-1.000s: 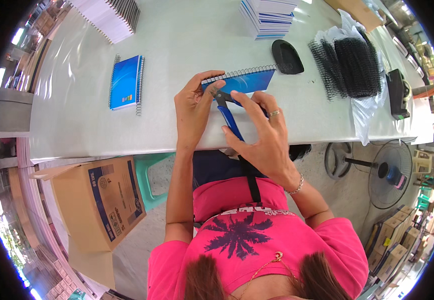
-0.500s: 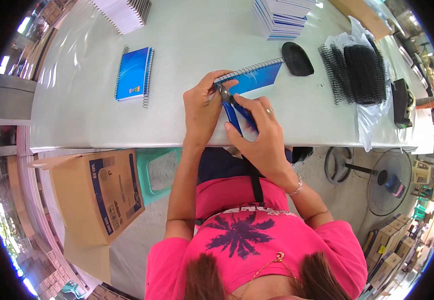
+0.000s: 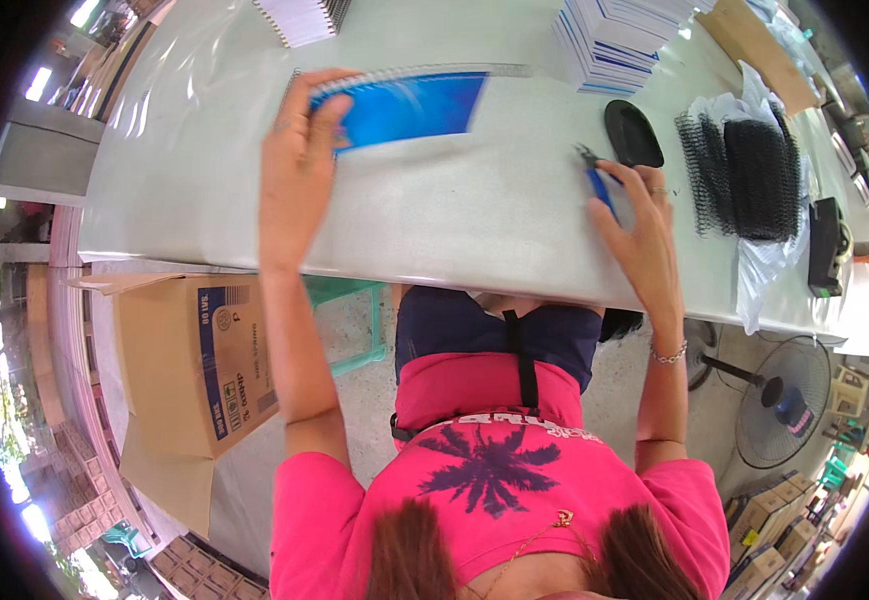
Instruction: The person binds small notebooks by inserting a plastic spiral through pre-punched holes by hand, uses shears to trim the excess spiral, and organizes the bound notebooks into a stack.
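My left hand (image 3: pixel 297 160) grips the left end of a blue spiral-bound notebook (image 3: pixel 413 105) and holds it over the far left of the white table (image 3: pixel 455 210); the notebook is blurred. My right hand (image 3: pixel 640 235) rests on the table to the right, holding blue-handled pliers (image 3: pixel 595 175) with the jaws pointing away from me. A black oval object (image 3: pixel 633 132) lies just beyond the pliers.
A stack of blue-edged notebooks (image 3: pixel 620 40) stands at the back. Black wire binding coils on a clear plastic bag (image 3: pixel 745 175) lie at the right, a black device (image 3: pixel 823 245) beyond them. A cardboard box (image 3: pixel 195 365) and a floor fan (image 3: pixel 785 405) stand below the table.
Both hands were together at the notebook's spiral edge with the pliers. Now my left hand has carried the notebook off to the left, and my right hand has moved right with the pliers.
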{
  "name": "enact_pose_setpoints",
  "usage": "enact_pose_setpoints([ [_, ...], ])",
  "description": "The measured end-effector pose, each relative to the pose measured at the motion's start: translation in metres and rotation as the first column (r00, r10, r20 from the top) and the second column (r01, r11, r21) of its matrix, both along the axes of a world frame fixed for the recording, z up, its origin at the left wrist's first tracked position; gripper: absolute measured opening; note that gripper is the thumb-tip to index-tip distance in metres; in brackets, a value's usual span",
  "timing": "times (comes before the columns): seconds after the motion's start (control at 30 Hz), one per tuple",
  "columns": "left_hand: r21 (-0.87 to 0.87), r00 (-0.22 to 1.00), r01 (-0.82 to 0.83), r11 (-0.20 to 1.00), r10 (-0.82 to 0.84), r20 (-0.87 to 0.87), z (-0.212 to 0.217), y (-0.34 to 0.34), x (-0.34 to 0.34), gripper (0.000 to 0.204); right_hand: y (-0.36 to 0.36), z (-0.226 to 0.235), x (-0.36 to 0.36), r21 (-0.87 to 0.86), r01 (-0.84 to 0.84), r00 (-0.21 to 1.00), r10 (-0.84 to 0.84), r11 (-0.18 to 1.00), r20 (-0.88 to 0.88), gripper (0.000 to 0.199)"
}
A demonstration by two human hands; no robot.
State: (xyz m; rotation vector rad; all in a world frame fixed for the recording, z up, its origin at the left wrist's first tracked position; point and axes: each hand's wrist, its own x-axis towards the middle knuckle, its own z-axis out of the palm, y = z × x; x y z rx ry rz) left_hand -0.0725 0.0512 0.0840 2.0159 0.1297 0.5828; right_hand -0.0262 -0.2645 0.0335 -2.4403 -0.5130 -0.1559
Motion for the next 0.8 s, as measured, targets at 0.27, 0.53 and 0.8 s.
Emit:
enact_pose_setpoints([
  [0.27,0.352,0.971,-0.005,0.936,0.088,-0.221,0.024,0.091,0.045,0.033,-0.030,-0.033,0.023,-0.090,0.093,0.978,-0.074,0.992,0.193,0.038],
  [0.53,0.558,0.960,0.098,0.824,0.069,-0.271,-0.043,0.121,0.066,0.044,-0.033,-0.034,0.022,-0.098,0.112,0.981,-0.094,0.989,0.172,0.037],
  [0.8,0.586,0.937,-0.013,0.810,0.215,-0.275,-0.075,0.129,0.037,0.048,-0.029,-0.032,0.018,-0.108,0.131,0.978,-0.111,0.986,0.177,0.037],
])
